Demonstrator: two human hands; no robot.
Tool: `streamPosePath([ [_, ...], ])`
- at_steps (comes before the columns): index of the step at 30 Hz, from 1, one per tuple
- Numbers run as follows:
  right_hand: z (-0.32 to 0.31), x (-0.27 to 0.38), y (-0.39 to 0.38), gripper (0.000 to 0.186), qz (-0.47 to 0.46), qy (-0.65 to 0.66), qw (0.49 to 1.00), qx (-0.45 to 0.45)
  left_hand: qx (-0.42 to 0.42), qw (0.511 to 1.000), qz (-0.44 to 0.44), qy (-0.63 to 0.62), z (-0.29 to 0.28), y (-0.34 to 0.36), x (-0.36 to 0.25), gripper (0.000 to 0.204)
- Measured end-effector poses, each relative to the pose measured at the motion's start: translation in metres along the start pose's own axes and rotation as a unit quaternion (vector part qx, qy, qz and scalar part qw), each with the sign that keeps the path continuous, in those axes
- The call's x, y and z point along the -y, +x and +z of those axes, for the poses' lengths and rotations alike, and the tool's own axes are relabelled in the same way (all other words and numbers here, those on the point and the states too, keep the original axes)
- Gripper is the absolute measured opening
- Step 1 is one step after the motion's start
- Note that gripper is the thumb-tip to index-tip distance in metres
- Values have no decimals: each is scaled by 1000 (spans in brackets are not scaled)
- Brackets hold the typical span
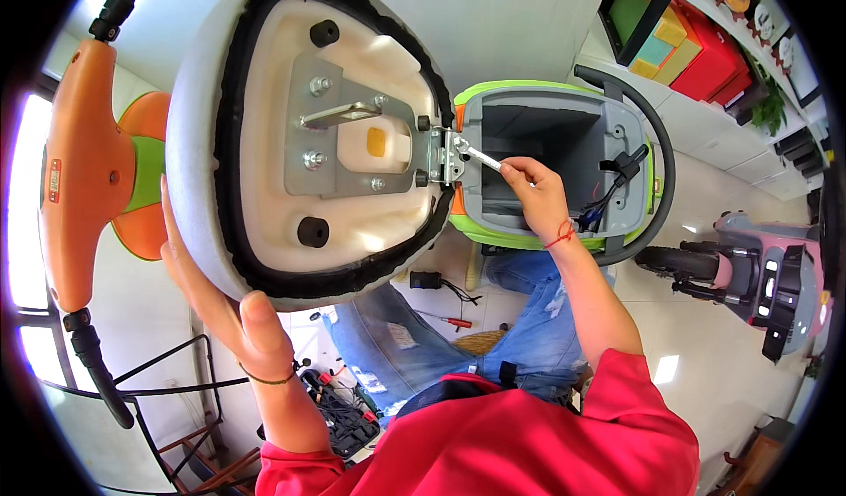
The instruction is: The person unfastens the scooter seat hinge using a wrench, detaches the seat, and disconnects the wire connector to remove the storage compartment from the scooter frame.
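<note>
The grey scooter seat [198, 144] is raised, its cream underside with a metal bracket [304, 166] turned toward me. My left hand [220, 307] supports the seat at its near left edge, thumb at the rim and fingers stretched along the outside. My right hand [538, 198] is closed, pinching a silver wrench [484, 157] by its end. The wrench's far end reaches the metal hinge [447, 156] between the seat and the grey storage bucket [473, 179]. How it sits on the bolt there is too small to tell.
Orange handlebars [84, 179] stand at the left, and a black curved rail [663, 144] rounds the bucket. On the floor lie a black box with a cable [426, 280], a red-handled screwdriver [456, 322] and a tool case [339, 412]. A pink scooter [758, 276] stands right.
</note>
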State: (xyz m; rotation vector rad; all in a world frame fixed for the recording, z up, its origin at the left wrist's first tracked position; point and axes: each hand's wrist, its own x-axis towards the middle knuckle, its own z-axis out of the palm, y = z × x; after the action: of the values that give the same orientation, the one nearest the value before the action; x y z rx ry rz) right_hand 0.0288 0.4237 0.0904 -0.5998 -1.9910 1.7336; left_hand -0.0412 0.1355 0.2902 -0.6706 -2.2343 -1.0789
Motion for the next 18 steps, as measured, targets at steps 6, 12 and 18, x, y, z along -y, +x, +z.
streamPosePath([
  [6, 6, 0, 2, 21, 14, 5, 1000, 0, -3, 998, -18, -59, 2, -2, 4, 111],
  [12, 5, -5, 11, 25, 24, -7, 1000, -10, 1, 998, -7, -64, 1, -2, 9, 110],
  [18, -14, 45, 67, 32, -43, -199, 978, 45, 2, 996, -24, -85, 2, -4, 11, 112],
])
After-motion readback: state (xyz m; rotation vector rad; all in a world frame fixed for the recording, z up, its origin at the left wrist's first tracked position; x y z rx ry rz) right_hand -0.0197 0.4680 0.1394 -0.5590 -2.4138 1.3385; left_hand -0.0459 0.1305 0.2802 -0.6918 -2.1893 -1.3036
